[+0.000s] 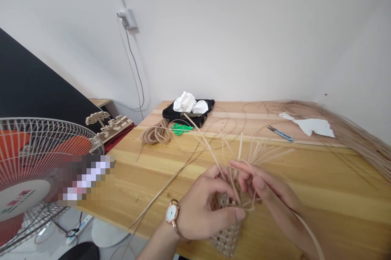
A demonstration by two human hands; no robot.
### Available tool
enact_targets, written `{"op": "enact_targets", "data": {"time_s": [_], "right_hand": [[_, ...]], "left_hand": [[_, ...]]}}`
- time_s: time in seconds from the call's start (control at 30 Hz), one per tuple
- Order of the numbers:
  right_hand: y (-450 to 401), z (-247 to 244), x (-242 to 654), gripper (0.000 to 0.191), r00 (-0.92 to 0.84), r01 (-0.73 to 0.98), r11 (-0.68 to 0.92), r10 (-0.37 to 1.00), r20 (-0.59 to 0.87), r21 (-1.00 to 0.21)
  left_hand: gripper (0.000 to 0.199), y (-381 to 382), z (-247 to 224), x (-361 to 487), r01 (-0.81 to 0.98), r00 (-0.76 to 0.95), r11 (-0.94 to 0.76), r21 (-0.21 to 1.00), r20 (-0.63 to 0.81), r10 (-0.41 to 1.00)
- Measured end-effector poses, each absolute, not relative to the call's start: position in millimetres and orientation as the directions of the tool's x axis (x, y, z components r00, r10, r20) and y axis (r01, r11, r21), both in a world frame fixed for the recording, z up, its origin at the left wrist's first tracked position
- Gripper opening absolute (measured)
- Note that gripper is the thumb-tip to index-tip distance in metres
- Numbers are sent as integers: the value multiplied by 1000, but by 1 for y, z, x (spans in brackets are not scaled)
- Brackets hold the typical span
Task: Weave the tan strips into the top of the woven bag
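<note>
A small woven basket of pale brown cane stands tilted near the table's front edge, with loose strands fanning out from its upper rim. My left hand, with a watch on the wrist, is wrapped round the basket, thumb across its near side. Beside the rim, my right hand pinches a thin cane strand that trails off to the lower right. Part of the weave is hidden behind my fingers.
On the wooden table lie a cane coil, green pieces, a black bag with white tissue, blue snips, white paper and long strands. A fan stands left.
</note>
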State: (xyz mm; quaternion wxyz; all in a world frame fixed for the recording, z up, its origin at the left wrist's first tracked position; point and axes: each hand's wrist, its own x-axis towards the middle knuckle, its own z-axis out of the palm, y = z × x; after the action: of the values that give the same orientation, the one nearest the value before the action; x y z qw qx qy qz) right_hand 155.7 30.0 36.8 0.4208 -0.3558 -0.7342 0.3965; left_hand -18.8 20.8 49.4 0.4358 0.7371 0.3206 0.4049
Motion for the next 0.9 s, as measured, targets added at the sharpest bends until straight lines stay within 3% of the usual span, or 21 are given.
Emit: {"op": "enact_targets", "data": {"time_s": [0.23, 0.3, 0.4, 0.6, 0.9], "right_hand": [[33, 32, 152, 48, -401, -34, 434, 819, 410, -900], [33, 29, 152, 42, -370, -71, 403, 839, 399, -913], [31, 25, 148, 24, -337, 7, 441, 846, 413, -897], [29, 22, 142, 10, -227, 122, 450, 880, 417, -885], [29, 21, 143, 17, -127, 21, 365, 924, 360, -931]], "left_hand": [[17, 24, 45, -7, 184, 290, -310, 933, 249, 924], [18, 24, 44, -6, 165, 263, -311, 936, 262, 928], [20, 27, 42, -6, 123, 216, -310, 943, 280, 935], [21, 31, 34, -4, 76, 127, -317, 945, 306, 943], [18, 29, 28, 0, -39, -14, -229, 973, 228, 973]]}}
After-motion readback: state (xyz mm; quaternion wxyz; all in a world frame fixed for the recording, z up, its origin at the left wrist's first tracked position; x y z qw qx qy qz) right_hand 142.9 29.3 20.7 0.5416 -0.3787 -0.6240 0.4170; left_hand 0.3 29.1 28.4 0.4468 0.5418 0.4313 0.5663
